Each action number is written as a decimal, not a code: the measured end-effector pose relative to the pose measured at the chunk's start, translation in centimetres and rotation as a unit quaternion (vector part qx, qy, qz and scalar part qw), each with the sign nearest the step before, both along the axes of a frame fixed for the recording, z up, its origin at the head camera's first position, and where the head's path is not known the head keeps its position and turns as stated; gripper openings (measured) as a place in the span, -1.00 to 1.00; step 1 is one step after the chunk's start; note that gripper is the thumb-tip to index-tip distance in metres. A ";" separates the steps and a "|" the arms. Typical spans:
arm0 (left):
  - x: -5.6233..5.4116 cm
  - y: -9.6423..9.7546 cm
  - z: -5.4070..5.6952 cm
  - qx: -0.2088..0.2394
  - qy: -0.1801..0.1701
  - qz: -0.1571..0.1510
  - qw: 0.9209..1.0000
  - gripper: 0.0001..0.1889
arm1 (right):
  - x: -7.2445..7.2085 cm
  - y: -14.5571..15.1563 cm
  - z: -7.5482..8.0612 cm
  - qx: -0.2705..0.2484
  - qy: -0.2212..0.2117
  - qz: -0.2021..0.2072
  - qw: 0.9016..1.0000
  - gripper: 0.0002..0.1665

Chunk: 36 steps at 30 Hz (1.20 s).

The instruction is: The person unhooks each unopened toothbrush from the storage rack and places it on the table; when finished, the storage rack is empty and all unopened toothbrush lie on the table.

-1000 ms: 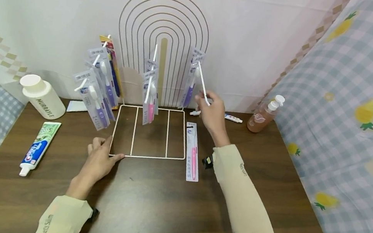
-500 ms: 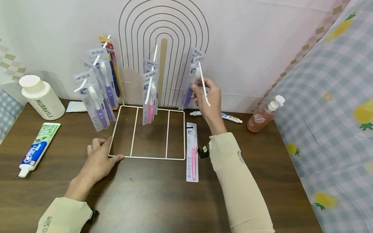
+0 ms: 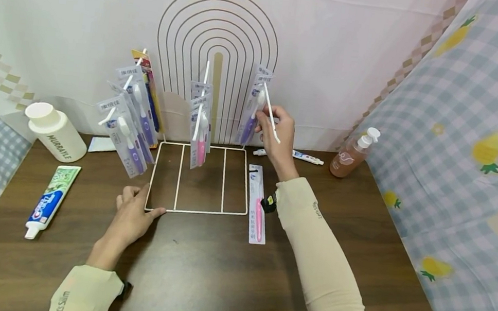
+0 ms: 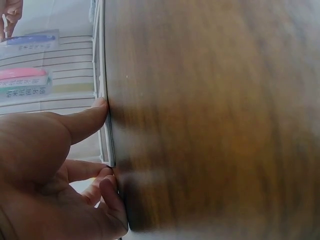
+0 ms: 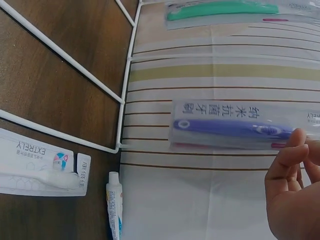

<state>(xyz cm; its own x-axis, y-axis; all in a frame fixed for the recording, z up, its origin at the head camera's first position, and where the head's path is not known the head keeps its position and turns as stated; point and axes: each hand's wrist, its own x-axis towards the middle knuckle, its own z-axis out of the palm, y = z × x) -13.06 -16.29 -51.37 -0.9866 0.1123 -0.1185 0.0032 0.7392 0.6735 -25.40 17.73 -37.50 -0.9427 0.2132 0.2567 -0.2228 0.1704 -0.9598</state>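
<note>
A white wire display rack (image 3: pixel 197 212) stands on the table, with packaged toothbrushes hung from its hooks. My left hand (image 3: pixel 133 216) holds its front left corner, thumb along the front bar (image 4: pixel 103 120) and fingers at the side. At the right hook (image 3: pixel 272 114), my right hand (image 3: pixel 281 134) pinches the edge of a purple toothbrush in its clear pack (image 3: pixel 252 117); the right wrist view shows fingertips on this pack (image 5: pixel 225 125). Another pack hangs behind it. A packaged pink toothbrush (image 3: pixel 257 213) lies on the table right of the rack base.
Packaged toothbrushes hang at the left hook (image 3: pixel 126 143) and middle hook (image 3: pixel 200 136). A white bottle (image 3: pixel 62 137) and a toothpaste tube (image 3: pixel 51 198) are at left. Behind my right hand lies a small tube (image 3: pixel 308 157); a pump bottle (image 3: pixel 350 157) stands farther right.
My right hand has moved left and back from the hook's tip to the purple toothbrush pack, which now faces forward more. The left hand stays at the rack corner.
</note>
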 end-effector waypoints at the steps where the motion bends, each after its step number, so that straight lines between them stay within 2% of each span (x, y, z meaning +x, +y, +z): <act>1: 0.0 0.0 0.0 0.000 0.001 0.000 1.000 -0.07 | 0.1 0.0 0.0 -0.002 0.002 -0.002 1.000 -0.74; 14: -0.1 0.0 -0.5 0.001 0.014 0.002 1.000 -0.08 | 1.0 0.3 -0.7 -0.022 0.034 -0.029 0.999 -0.76; 22: -0.1 0.0 -0.4 0.000 0.005 0.004 1.000 -0.06 | 1.0 0.7 -1.1 -0.033 0.052 -0.017 0.998 -0.78; 29: -0.1 -0.1 -0.5 0.001 0.004 0.004 1.000 -0.06 | 1.4 0.9 -0.9 -0.050 0.036 -0.005 0.998 -0.78; 36: -0.1 -0.1 -0.6 -0.001 0.011 0.003 1.000 -0.07 | 2.0 1.6 -0.7 -0.088 0.020 0.004 0.996 -0.87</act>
